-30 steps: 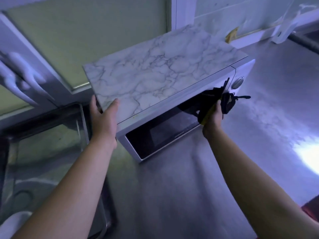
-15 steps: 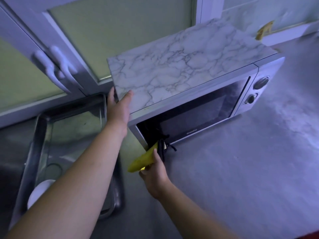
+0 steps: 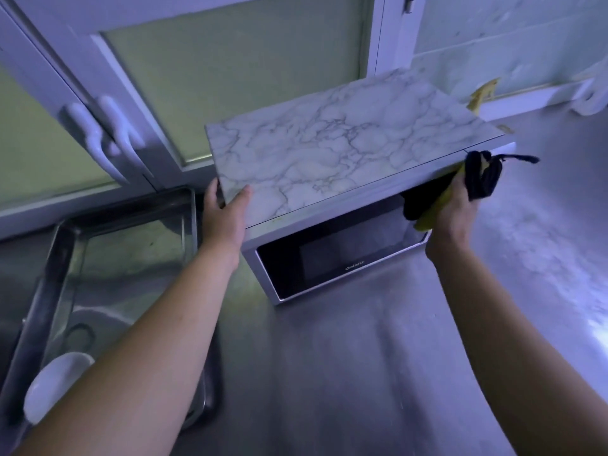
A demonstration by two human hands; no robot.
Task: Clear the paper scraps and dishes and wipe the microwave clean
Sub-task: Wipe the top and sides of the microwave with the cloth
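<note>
Our right hand point(image 3: 455, 205) clamps the dark-and-yellow cloth point(image 3: 483, 179) at the top right corner of the microwave point(image 3: 329, 153) front. The unwiped door point(image 3: 335, 258) stretches away toward eight o'clock. Our left hand point(image 3: 223, 215) grips the near-left top corner, bracing it.

1. Dim overall, with a blue-violet cast.
2. Brightest spot: glare on the countertop point(image 3: 589, 324) at its right edge.
3. The microwave point(image 3: 345, 149) shades its own door; the dark cloth point(image 3: 483, 182) there loses detail.
4. Wide-angle bending bows the cabinet doors point(image 3: 230, 77); the bowl point(image 3: 56, 386) at the frame's lower left looks soft.
</note>
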